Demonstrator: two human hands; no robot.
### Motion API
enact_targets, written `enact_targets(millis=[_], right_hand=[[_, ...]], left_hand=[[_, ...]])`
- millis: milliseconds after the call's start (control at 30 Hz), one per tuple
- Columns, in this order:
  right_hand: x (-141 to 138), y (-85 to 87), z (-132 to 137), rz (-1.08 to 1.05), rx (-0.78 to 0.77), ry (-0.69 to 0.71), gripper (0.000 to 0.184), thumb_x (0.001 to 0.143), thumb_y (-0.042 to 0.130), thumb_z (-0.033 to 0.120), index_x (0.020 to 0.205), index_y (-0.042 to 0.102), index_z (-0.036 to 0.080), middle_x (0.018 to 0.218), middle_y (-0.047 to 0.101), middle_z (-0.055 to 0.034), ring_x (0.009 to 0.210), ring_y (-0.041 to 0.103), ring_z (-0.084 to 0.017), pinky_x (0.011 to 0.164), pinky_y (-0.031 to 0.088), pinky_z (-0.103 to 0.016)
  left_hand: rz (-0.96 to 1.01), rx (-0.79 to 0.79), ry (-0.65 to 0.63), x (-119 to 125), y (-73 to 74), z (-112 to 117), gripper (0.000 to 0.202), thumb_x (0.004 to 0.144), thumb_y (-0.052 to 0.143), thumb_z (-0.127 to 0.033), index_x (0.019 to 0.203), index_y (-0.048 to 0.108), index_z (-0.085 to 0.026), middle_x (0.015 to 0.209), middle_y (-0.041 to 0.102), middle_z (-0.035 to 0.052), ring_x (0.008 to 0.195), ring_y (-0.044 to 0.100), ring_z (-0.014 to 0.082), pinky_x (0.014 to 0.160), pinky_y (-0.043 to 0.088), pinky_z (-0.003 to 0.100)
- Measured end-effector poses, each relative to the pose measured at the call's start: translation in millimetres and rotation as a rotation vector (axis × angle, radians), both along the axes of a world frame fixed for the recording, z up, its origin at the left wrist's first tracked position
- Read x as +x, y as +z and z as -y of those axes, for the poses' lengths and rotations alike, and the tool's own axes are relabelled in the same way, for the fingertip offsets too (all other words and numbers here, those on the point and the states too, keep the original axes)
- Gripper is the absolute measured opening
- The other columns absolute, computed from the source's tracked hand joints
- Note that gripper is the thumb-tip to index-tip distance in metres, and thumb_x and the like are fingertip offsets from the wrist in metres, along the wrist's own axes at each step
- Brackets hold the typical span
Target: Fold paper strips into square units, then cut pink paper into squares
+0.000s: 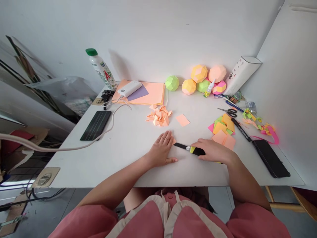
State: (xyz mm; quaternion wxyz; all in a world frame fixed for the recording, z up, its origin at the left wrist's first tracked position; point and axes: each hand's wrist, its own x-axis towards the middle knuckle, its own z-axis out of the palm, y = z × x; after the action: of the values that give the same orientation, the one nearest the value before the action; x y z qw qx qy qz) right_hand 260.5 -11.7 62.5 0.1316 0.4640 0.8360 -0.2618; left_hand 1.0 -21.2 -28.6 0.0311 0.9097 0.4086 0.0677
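My left hand [162,149] lies flat on the white table, fingers together and thumb apart. A small corner of peach paper [174,142] shows beside its fingers; the rest is hidden beneath them. In my right hand [213,150] is a utility knife [195,150] with a black and yellow handle, held low over the table. Its dark blade [180,145] points left, with the tip at the paper's edge. Beyond the hands are a loose peach square [182,120] and a heap of folded peach paper pieces [159,115].
Colored paper squares [224,127], scissors [230,112], a black marker [241,129] and a black phone-like case [271,158] lie right. Paper balls [189,87] and a glue bottle [209,89] stand behind. Left are a power bank [130,88], cable [112,124] and bottle [102,69].
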Motion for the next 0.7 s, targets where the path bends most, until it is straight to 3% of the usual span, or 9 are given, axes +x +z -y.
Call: enact_targets(millis=[467, 700], right_hand=[[-1.5, -0.7, 3.4, 0.064, 0.078, -0.003, 0.050, 0.076, 0.056, 0.022, 0.126, 0.057, 0.030, 0.097, 0.060, -0.0048, 0.082, 0.060, -0.020, 0.062, 0.037, -0.025], [-5.6, -1.0, 3.5, 0.064, 0.104, 0.010, 0.051, 0.076, 0.056, 0.021, 0.126, 0.057, 0.029, 0.097, 0.061, -0.0057, 0.085, 0.060, -0.021, 0.066, 0.039, -0.025]], left_hand=[[0.014, -0.034, -0.004, 0.4, 2.2, 0.4, 0.108, 0.073, 0.030, -0.085, 0.140, 0.032, -0.001, 0.150, 0.018, 0.0270, 0.142, 0.009, 0.0379, 0.113, 0.014, 0.050], [0.012, -0.029, -0.008, 0.5, 2.2, 0.6, 0.107, 0.073, 0.029, -0.085, 0.140, 0.032, -0.001, 0.150, 0.019, 0.0275, 0.142, 0.008, 0.0379, 0.113, 0.013, 0.050]])
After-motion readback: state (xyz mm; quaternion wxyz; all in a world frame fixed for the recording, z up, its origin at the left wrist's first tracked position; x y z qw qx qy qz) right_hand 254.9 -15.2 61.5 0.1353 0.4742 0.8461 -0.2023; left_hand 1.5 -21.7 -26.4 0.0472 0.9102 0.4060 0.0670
